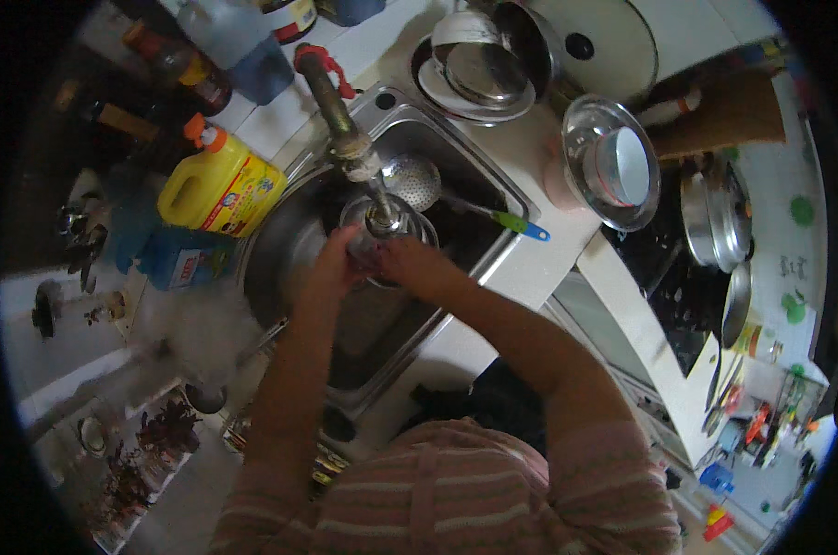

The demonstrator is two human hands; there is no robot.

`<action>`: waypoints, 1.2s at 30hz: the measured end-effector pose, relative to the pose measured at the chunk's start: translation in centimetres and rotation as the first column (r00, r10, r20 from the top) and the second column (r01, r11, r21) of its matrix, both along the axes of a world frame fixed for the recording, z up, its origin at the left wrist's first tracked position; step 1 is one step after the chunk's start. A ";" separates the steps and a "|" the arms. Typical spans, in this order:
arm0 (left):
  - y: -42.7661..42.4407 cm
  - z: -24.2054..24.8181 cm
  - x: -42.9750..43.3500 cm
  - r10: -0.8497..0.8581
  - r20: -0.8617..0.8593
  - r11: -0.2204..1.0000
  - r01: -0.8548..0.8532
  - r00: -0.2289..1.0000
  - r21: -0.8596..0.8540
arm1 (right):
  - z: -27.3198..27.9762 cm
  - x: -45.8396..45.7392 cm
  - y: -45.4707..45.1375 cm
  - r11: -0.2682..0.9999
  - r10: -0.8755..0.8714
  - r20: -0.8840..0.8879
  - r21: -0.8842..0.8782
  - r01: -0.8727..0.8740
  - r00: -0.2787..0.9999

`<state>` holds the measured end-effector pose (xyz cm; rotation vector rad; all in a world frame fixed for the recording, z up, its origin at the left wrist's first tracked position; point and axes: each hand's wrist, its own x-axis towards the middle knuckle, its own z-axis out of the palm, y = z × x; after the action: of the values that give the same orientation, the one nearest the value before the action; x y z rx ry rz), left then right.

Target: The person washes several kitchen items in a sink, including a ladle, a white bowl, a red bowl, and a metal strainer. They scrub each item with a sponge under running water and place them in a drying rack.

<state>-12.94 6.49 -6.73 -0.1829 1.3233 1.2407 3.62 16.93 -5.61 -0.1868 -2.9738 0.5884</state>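
Observation:
My left hand (341, 253) and my right hand (413, 263) meet below the mouth of a metal faucet (353, 149), over a stainless steel sink (370, 371). Between them is a small see-through cup-like vessel (365, 243), gripped from both sides and partly covered by my fingers. Its exact kind is hard to tell. Just behind the hands, a round metal bowl (429, 232) sits in the sink under the faucet. A perforated metal skimmer (412, 182) lies beyond it, its green and blue handle (519, 225) resting across the sink's right rim.
A yellow detergent jug (225, 184) and a blue bottle (186, 260) stand left of the sink. Stacked metal bowls (474, 76) occupy the back counter. To the right, a metal basin (575, 132) holds a white bowl (627, 166), near a stove with a metal pot (714, 215).

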 end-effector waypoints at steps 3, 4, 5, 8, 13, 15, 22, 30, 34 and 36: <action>0.2 -3.8 1.2 0.193 -0.040 0.979 -0.191 0.980 0.066 | -0.5 -4.6 -1.9 0.913 -0.109 0.249 -0.358 0.196 0.962; -0.4 -3.9 1.5 0.256 -0.031 0.965 -0.253 0.966 0.076 | -0.4 -3.7 -2.0 0.952 0.009 0.160 -0.304 0.040 0.987; -1.6 -3.8 1.0 0.220 0.093 0.974 -0.224 0.971 0.043 | -0.1 -1.9 -1.3 0.964 0.137 0.074 -0.238 -0.116 0.988; -2.8 -1.0 0.5 0.163 0.256 0.981 -0.184 0.953 0.061 | -0.4 -0.8 0.3 0.964 0.264 0.027 -0.048 -0.263 0.964; -2.3 -2.9 5.1 0.547 -0.083 0.833 -0.533 0.833 0.147 | -2.2 -3.4 -2.9 0.943 0.203 -0.003 -0.267 -0.196 0.979; -3.4 3.2 3.4 0.387 0.108 0.921 -0.390 0.916 0.006 | 1.0 -1.8 0.5 0.843 0.503 0.075 -0.264 -0.469 0.861; -1.6 -1.7 7.6 0.681 -0.135 0.732 -0.670 0.720 0.122 | 0.6 -2.3 0.1 0.846 0.418 -0.095 -0.322 -0.425 0.903; -2.2 -2.1 9.7 0.678 -0.039 0.735 -0.674 0.734 0.079 | 0.3 -1.7 0.7 0.800 0.364 -0.194 -0.435 -0.413 0.911; 0.9 4.5 10.8 0.683 -0.261 0.688 -0.721 0.683 -0.085 | -3.2 0.1 7.8 0.715 0.692 -0.024 0.161 -0.680 0.722; -1.4 -0.4 11.4 0.524 -0.649 0.761 -0.646 0.551 0.066 | -1.6 0.2 8.6 0.695 0.714 0.026 0.092 -0.713 0.699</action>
<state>-1.52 5.04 -7.11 -0.3881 2.0912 1.8620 3.81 25.56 -7.24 1.0371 -2.9650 0.4836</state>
